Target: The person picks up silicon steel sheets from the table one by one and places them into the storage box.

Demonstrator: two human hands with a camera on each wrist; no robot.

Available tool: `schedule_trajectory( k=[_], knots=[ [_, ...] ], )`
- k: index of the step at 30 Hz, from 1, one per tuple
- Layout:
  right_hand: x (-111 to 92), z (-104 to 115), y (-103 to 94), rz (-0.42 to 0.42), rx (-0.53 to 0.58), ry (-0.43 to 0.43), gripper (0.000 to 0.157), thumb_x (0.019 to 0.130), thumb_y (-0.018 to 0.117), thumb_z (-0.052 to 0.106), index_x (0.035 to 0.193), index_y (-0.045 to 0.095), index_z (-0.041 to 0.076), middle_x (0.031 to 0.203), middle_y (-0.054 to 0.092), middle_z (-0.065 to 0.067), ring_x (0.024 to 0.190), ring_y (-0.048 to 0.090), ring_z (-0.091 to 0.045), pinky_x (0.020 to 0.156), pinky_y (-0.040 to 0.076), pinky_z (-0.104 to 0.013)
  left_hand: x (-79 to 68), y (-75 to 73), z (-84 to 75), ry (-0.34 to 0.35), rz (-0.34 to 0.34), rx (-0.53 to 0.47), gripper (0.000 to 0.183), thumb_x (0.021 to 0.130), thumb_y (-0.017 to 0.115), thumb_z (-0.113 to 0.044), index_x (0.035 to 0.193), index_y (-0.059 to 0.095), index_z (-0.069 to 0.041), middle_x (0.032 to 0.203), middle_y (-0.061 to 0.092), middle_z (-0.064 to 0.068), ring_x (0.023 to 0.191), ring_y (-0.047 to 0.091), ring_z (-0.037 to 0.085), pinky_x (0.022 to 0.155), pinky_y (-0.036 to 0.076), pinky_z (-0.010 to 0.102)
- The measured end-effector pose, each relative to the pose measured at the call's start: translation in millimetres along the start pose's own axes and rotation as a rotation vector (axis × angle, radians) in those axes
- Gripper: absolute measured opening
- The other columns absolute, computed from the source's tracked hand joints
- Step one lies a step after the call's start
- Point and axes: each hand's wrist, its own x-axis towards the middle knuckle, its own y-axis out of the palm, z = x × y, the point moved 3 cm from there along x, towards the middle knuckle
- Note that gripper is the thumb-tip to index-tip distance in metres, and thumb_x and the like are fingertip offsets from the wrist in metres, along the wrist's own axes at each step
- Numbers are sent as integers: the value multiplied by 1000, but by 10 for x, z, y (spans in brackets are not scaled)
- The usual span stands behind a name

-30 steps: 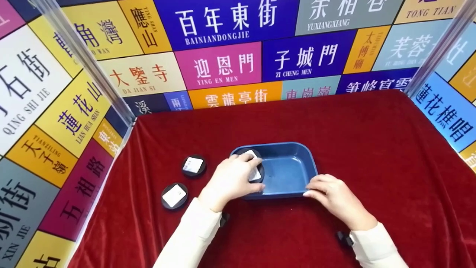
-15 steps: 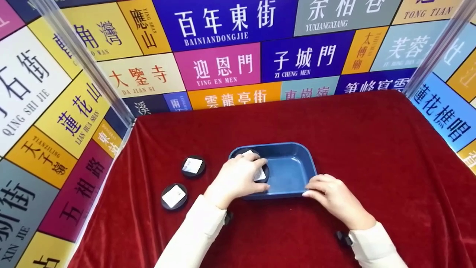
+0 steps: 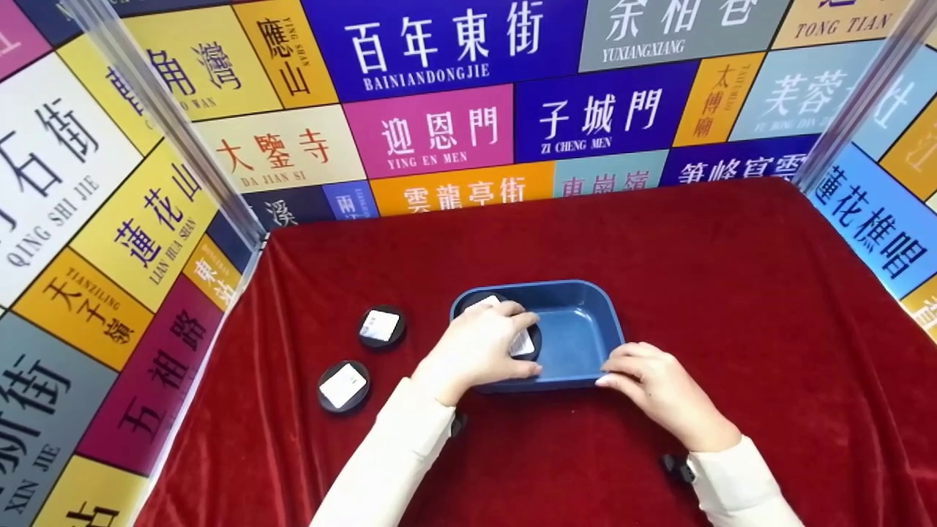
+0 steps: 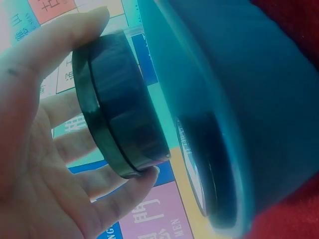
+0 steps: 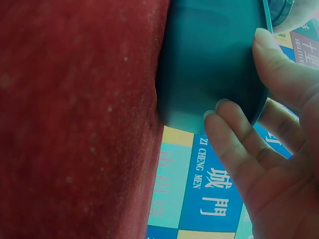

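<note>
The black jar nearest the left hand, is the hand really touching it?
Touching. The left wrist view shows the left hand gripping the black jar between thumb and fingers.

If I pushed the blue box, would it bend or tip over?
The box probably wouldn't bend much: its smooth walls stand without sagging. It seems unlikely to tip, being wide and low. It might drag a little on the fuzzy cloth.

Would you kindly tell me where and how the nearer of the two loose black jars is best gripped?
The nearer jar is probably best gripped by its round side, thumb and fingers on opposite edges, from above with the left hand once that is free. It lies flat, label up, with a gap to the farther jar, so its side looks reachable all round.
</note>
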Motion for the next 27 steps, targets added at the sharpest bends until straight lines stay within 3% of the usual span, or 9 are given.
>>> schedule_trajectory(
  k=[11,18,27],
  knots=[
    [-13,-19,-13,18,-3,28,18,74,88,11,89,79,16,91,71,8,87,64,-12,86,46,-10,105,26,-46,13,8,-32,67,80,74,-59,135,65,-23,130,66,0,117,60,15,107,44,37],
    [-7,-8,-13,2,-7,1,19,73,88,10,88,79,15,90,71,7,86,64,-12,85,47,-12,190,42,-52,3,32,-52,67,80,74,-60,136,64,-26,133,65,-2,120,61,13,105,45,37],
    [-2,-11,10,12,-17,7,19,73,89,11,89,79,15,91,71,6,88,65,-13,87,47,-12,255,60,-30,-15,43,-95,68,80,75,-58,138,62,-24,135,63,0,118,62,21,104,50,38]
  ],
)
